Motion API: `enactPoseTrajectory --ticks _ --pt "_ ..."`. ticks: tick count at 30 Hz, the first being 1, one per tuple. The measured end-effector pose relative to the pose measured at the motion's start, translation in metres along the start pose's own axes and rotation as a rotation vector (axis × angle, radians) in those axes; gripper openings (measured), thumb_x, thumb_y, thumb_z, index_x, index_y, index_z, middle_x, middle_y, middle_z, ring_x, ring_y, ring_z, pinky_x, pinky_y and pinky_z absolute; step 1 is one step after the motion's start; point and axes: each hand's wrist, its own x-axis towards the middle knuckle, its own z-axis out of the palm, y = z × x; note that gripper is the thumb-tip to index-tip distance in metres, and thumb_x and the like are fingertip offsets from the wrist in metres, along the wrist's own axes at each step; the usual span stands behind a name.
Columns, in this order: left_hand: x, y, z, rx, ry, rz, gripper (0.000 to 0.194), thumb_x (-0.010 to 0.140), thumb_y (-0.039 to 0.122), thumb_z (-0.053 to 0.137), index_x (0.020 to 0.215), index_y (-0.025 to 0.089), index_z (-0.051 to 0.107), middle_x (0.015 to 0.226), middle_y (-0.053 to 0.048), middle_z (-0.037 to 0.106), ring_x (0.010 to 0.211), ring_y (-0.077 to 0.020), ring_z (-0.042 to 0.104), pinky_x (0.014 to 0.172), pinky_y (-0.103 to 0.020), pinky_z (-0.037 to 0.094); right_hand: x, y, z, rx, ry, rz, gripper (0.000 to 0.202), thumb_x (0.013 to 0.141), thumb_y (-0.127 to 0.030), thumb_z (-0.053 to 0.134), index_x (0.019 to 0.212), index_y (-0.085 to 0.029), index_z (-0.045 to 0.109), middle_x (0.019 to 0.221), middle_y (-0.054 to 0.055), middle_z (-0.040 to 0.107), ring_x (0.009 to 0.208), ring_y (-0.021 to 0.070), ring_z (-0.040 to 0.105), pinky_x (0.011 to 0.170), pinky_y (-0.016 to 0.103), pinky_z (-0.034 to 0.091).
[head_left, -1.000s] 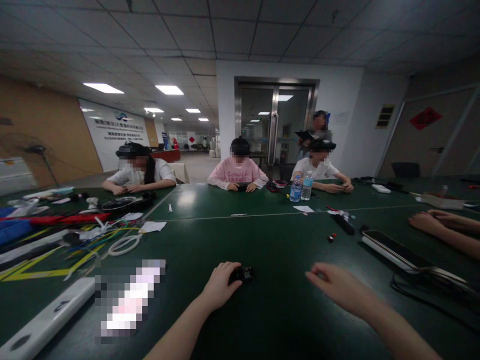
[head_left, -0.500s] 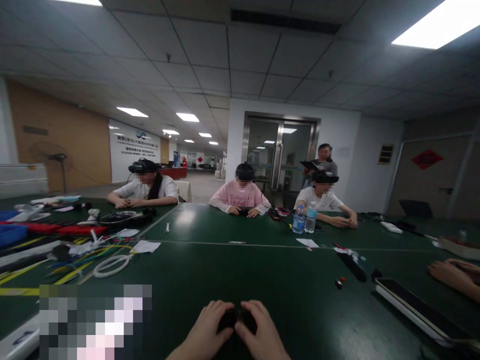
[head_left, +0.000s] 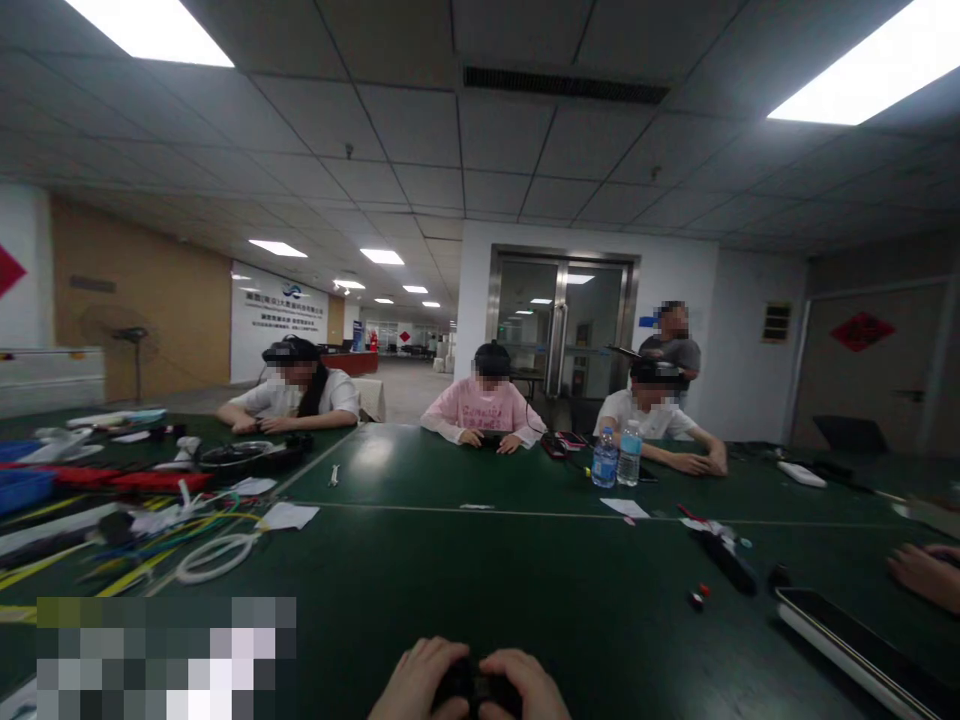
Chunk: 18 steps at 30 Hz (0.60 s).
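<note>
Hands (head_left: 421, 682) grip a small dark object (head_left: 474, 690) between them at the green counter (head_left: 420, 570); apparently two-handed handling, next calling for steadiness.

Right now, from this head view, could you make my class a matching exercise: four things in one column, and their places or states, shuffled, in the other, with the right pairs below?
Things
1. Dark object
2. Bottles
3. Wrench
4. Coil

Places and states
A. Standing upright, side by side
B. White and looped
C. Between the left hand and the right hand
D. Straight and thin, lying left of the pink shirt

Right pairs
1-C, 2-A, 3-D, 4-B
</note>
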Motion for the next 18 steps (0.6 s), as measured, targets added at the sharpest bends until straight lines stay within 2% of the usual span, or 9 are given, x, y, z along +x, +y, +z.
enactPoseTrajectory --ticks 2,6,9,10,12,15,17,18 --pt "-0.004 0.006 -0.002 -0.001 0.010 -0.017 0.047 0.071 0.021 0.055 0.117 0.024 0.053 0.117 -0.003 0.056 0.110 -0.0216 0.046 0.096 -0.033 0.033 -0.006 -0.012 -0.004 0.015 0.013 0.001 0.031 0.064 -0.018 0.059 0.093 -0.024 0.066 0.108 0.003 0.062 0.106 0.0206 0.053 0.094 0.029 0.037" --pt "-0.009 0.006 -0.002 -0.016 0.017 0.001 0.045 0.073 0.025 0.054 0.118 0.025 0.052 0.119 -0.004 0.055 0.110 -0.0214 0.047 0.096 -0.035 0.034 -0.012 -0.026 -0.007 0.056 0.049 0.040 0.026 0.065 -0.020 0.061 0.089 -0.024 0.066 0.109 0.003 0.060 0.106 0.0205 0.052 0.093 0.030 0.037" --pt "-0.009 0.007 -0.003 -0.061 0.088 0.007 0.050 0.073 0.027 0.056 0.122 0.024 0.048 0.123 -0.005 0.052 0.115 -0.0223 0.044 0.099 -0.036 0.033 -0.014 -0.030 -0.008 0.078 0.053 0.039 0.022 0.068 -0.021 0.059 0.089 -0.024 0.065 0.105 0.002 0.060 0.103 0.0194 0.053 0.090 0.029 0.038" --pt "-0.009 0.012 -0.007 -0.086 0.141 0.008 0.050 0.073 0.027 0.056 0.122 0.024 0.047 0.125 -0.006 0.051 0.116 -0.0225 0.044 0.100 -0.037 0.033 -0.014 -0.031 -0.009 0.081 0.054 0.037 0.022 0.069 -0.022 0.059 0.089 -0.025 0.065 0.105 0.002 0.060 0.102 0.0193 0.053 0.090 0.029 0.038" --pt "-0.010 0.030 -0.024 -0.156 0.294 0.055 0.038 0.078 0.027 0.050 0.115 0.023 0.051 0.118 -0.006 0.054 0.111 -0.0211 0.048 0.097 -0.037 0.037 -0.015 -0.033 -0.011 0.074 0.053 0.044 0.020 0.071 -0.024 0.058 0.089 -0.025 0.064 0.104 0.001 0.060 0.101 0.0194 0.053 0.089 0.030 0.039" --pt "-0.024 0.062 -0.059 -0.226 0.490 0.155 0.021 0.085 0.034 0.045 0.099 0.022 0.056 0.095 -0.004 0.059 0.092 -0.0190 0.055 0.082 -0.033 0.046 -0.017 -0.035 -0.013 0.071 0.035 0.065 0.021 0.072 -0.025 0.059 0.092 -0.026 0.064 0.106 0.000 0.059 0.104 0.0198 0.053 0.090 0.031 0.039" --pt "-0.046 0.065 -0.070 -0.235 0.617 0.214 0.020 0.088 0.037 0.043 0.094 0.022 0.056 0.090 -0.003 0.059 0.086 -0.0179 0.056 0.076 -0.031 0.047 -0.018 -0.036 -0.016 0.089 0.016 0.094 0.022 0.072 -0.026 0.060 0.094 -0.028 0.063 0.110 0.000 0.057 0.106 0.0204 0.051 0.090 0.033 0.039" --pt "-0.062 0.058 -0.067 -0.238 0.705 0.219 0.020 0.089 0.036 0.043 0.096 0.023 0.056 0.093 -0.003 0.059 0.088 -0.0181 0.056 0.078 -0.031 0.047 -0.019 -0.036 -0.017 0.102 0.001 0.112 0.023 0.073 -0.026 0.059 0.096 -0.029 0.063 0.112 -0.001 0.056 0.108 0.0207 0.051 0.090 0.034 0.040"
